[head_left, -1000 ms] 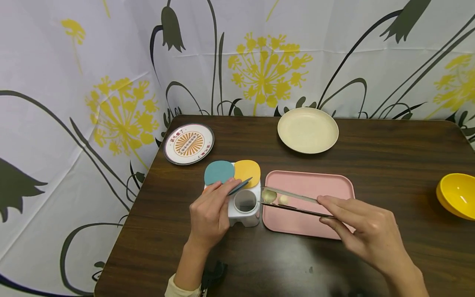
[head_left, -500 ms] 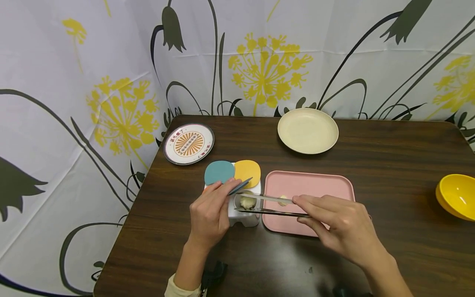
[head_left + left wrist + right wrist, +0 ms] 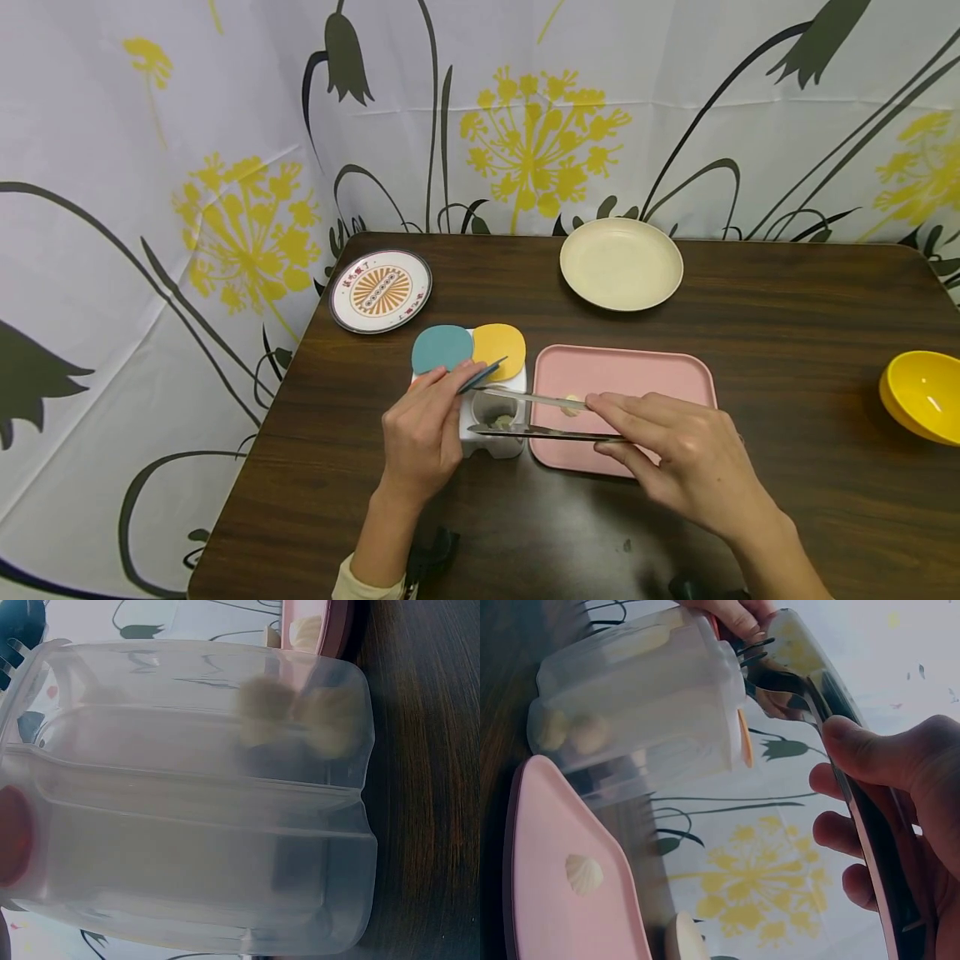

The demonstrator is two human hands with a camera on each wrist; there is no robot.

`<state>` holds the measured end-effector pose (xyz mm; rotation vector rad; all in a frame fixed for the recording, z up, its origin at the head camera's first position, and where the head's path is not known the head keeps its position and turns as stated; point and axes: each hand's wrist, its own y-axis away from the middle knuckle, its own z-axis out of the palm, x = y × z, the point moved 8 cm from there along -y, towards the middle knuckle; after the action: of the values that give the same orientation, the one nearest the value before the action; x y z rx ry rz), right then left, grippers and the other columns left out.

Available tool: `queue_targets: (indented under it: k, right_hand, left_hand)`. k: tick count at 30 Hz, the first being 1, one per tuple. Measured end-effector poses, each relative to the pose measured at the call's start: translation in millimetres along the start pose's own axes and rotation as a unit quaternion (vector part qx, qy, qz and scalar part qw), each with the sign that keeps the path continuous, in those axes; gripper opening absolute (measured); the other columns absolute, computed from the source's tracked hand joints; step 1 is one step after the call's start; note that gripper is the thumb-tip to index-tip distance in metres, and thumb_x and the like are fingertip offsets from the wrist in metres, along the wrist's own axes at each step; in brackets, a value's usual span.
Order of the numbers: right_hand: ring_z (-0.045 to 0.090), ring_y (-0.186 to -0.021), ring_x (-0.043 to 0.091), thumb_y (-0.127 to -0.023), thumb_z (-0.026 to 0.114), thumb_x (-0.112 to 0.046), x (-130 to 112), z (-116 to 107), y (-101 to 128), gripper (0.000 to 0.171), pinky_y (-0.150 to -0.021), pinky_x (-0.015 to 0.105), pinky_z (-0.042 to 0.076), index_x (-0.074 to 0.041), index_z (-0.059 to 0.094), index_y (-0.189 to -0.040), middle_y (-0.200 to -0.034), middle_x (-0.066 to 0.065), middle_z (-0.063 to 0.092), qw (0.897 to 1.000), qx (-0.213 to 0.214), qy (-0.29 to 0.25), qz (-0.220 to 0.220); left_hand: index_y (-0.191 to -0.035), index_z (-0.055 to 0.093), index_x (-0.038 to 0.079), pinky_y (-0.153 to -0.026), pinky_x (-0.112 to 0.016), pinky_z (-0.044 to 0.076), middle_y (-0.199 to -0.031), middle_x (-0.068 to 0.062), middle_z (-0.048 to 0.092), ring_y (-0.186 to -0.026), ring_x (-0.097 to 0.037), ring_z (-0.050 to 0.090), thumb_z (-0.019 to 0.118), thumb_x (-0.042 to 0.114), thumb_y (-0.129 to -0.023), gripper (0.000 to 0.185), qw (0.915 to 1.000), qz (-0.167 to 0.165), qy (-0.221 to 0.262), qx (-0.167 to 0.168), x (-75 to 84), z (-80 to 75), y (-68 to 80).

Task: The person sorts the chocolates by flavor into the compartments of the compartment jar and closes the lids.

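My left hand [image 3: 422,429] pinches the raised blue-grey flip lid [image 3: 483,375] of a white, translucent storage box [image 3: 187,855]. Under that lid is an open round compartment. My right hand [image 3: 686,446] grips metal serving tongs [image 3: 866,817], one arm fork-ended and the other spoon-like. Their spread tips hover over the opening, with nothing held between them. Through the box wall, a pale roundish lump [image 3: 266,705] and a second pale lump [image 3: 330,724] show blurred at the bottom. A small ridged, shell-shaped piece [image 3: 583,874] lies on the pink tray [image 3: 622,367].
Teal [image 3: 442,348] and yellow lids [image 3: 501,346] cover other compartments. A patterned plate [image 3: 381,292] stands back left, a cream plate [image 3: 622,265] behind the tray. A yellow bowl [image 3: 926,396] is at far right. A floral curtain [image 3: 540,125] hangs behind the table.
My right hand moved left, carrying a pale lump in the tongs from above the tray to the compartment. The tongs spread and the lump dropped inside. My left hand stayed on the lid.
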<state>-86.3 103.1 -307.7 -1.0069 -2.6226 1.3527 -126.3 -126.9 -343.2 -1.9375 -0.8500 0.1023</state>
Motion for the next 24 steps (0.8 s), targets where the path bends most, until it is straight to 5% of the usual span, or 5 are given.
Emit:
queue_targets:
  k: [15,24]
  right_hand:
    - [0.071,-0.086,0.014,-0.098,0.053,-0.047,6.1,-4.5,7.8,0.046,-0.065,0.035,0.054,-0.011,0.072,-0.119,-0.105,-0.002,0.073,0.999,-0.015,0.016,0.027]
    - [0.064,-0.071,0.002,-0.096,0.055,-0.052,26.8,-15.3,25.3,0.051,-0.055,0.022,0.047,-0.010,0.072,-0.117,-0.097,-0.006,0.073,0.997,0.001,0.025,0.075]
  left_hand:
    - [-0.121,0.067,0.005,-0.090,-0.045,0.053,-0.112,-0.005,0.072,-0.101,-0.019,0.069,0.042,0.011,-0.100,0.034,1.0000,-0.005,0.003,-0.002,-0.3,0.2,0.0]
    - [-0.120,0.068,0.005,-0.089,-0.045,0.053,-0.112,-0.005,0.072,-0.101,-0.020,0.069,0.042,0.010,-0.100,0.034,1.0000,-0.006,0.005,-0.003,-0.1,0.4,-0.2]
